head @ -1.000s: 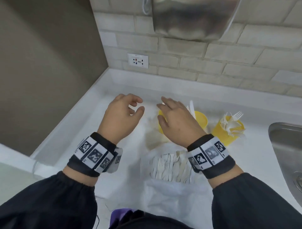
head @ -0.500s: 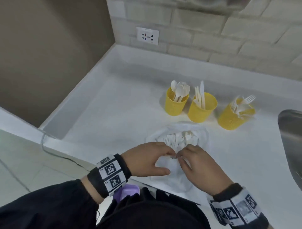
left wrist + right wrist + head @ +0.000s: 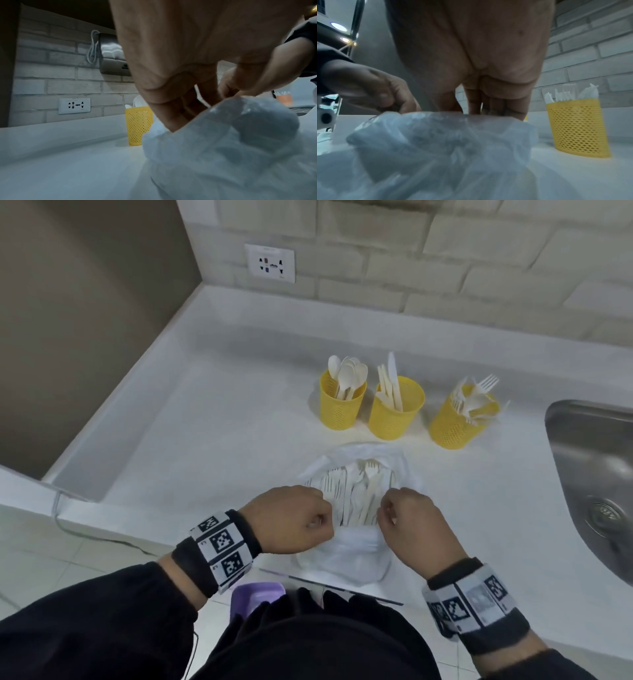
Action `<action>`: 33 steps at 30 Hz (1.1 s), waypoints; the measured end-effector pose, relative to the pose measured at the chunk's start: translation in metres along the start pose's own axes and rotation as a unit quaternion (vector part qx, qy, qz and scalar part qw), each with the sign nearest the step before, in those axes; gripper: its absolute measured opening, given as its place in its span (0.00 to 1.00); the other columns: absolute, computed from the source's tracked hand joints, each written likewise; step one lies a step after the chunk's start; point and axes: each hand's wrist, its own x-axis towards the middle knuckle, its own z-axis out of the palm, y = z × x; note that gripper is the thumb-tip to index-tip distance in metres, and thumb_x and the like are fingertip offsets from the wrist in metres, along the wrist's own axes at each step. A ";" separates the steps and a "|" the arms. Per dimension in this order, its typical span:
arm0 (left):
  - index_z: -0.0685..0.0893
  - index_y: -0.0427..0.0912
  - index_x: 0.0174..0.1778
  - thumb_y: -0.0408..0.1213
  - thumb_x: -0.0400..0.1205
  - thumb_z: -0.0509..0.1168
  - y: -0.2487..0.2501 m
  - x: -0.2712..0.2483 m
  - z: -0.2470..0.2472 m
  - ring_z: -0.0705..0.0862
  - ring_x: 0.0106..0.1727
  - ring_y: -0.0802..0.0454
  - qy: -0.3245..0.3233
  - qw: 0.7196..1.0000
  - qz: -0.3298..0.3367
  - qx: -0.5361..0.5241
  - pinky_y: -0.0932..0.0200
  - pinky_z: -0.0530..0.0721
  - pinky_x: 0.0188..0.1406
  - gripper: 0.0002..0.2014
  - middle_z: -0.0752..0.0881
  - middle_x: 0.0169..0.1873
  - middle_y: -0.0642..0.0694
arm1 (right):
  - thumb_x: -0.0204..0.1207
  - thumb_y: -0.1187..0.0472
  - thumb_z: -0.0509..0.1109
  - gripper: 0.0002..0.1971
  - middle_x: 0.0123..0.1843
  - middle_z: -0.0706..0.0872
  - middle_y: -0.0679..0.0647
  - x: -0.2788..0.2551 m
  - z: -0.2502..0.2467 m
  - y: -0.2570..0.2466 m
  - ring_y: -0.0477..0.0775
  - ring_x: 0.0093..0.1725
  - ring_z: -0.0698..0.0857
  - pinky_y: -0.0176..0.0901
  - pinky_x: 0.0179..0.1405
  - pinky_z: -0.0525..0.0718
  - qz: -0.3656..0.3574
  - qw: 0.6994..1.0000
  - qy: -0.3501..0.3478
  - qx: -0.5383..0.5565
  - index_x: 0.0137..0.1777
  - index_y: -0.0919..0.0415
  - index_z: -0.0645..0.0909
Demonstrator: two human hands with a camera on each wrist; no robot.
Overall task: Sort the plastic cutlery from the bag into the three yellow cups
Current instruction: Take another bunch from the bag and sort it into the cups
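A clear plastic bag [image 3: 346, 556] of white cutlery [image 3: 356, 491] lies near the front edge of the white counter [image 3: 205, 446]. My left hand [image 3: 291, 520] pinches the bag's mouth on the left and my right hand [image 3: 407, 517] pinches it on the right, a short gap between them. Behind the bag stand three yellow perforated cups: one with spoons [image 3: 340, 405], one with knives [image 3: 394, 412], one with forks [image 3: 459, 419]. The left wrist view shows the bag [image 3: 231, 142] under curled fingers, with the spoon cup [image 3: 138, 125] behind. In the right wrist view the bag [image 3: 445, 142] fills the foreground beside the fork cup [image 3: 576, 128].
A steel sink [image 3: 596, 474] lies at the right. The counter has a raised rim at left and a brick wall with a socket [image 3: 270, 266] behind. A metal dispenser [image 3: 111, 54] hangs on the wall. A purple object [image 3: 255, 597] shows below the counter's front edge.
Both hands came back from over the cups to the bag's near end and took hold of its mouth. In the last half second they drew slightly apart.
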 end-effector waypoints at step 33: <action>0.88 0.47 0.50 0.57 0.62 0.84 0.002 0.068 0.028 0.89 0.44 0.53 0.092 0.956 -0.233 -0.153 0.57 0.88 0.41 0.26 0.90 0.44 0.52 | 0.76 0.56 0.79 0.12 0.45 0.83 0.53 0.051 0.030 -0.020 0.52 0.46 0.81 0.38 0.37 0.73 0.075 0.989 -0.048 0.114 0.48 0.61 0.79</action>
